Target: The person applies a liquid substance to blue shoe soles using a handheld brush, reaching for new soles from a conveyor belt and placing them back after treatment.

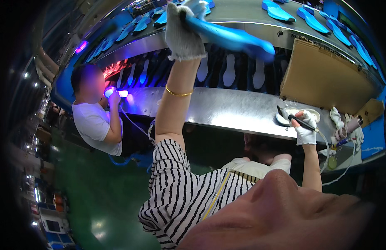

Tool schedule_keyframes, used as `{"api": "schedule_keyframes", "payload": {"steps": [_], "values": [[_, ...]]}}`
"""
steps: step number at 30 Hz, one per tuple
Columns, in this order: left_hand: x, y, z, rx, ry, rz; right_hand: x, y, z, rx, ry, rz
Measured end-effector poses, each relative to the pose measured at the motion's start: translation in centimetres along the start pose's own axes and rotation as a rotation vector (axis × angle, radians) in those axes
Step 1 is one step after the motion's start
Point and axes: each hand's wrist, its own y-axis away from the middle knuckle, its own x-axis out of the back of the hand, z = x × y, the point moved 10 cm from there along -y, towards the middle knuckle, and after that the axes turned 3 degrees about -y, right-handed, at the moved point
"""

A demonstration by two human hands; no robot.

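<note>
My left hand (183,35), in a white knit glove, is raised far forward over the workstation, its fingers closed on the near end of a blue shoe sole (232,39). The sole stretches to the right and is slightly blurred. At the right, my right hand (306,130), in a white glove with bare fingertips, grips a brush (299,121) with a black handle. A pale cord or tube trails from the handle's end. The brush head is over a white shallow dish (315,113) on the metal ledge (226,107).
Blue soles (278,11) lie on the upper belt; dark shapes with grey soles (229,71) line a lower rack. A cardboard sheet (326,79) leans at the right, near tape rolls (353,124) and spare gloves. At the left, a co-worker (95,116) holds a purple-lit object.
</note>
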Motion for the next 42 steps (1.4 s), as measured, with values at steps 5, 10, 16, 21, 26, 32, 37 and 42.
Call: {"api": "schedule_keyframes", "payload": {"steps": [5,10,16,21,26,32,37,42], "values": [[-2.5,12.0,-13.8,0.779,0.320,-0.002,1.1,0.6,0.6,-0.048,0.025,0.126],[-6.9,26.9,-20.6,1.114,0.849,0.274,1.1,1.6,-1.8,-0.064,-0.076,0.110],[-7.6,33.2,-21.4,1.216,0.799,0.457,-2.1,0.7,-1.2,-0.145,-0.069,-0.020],[-6.7,32.6,-23.7,1.023,0.625,0.580,-2.5,-1.8,-2.1,0.095,-0.120,0.083],[-6.0,32.7,-25.0,0.985,0.166,0.541,-4.6,-1.0,-4.3,0.262,0.229,0.067],[-5.7,33.6,-24.8,1.075,0.340,0.642,-4.0,-0.3,-2.4,0.027,-0.022,0.112],[-3.9,33.5,-24.2,1.059,0.327,0.694,-7.4,1.6,-4.1,0.248,0.248,-0.161],[-3.3,33.5,-23.0,1.093,0.281,0.683,-6.7,2.5,-3.9,0.195,0.258,-0.080]]}}
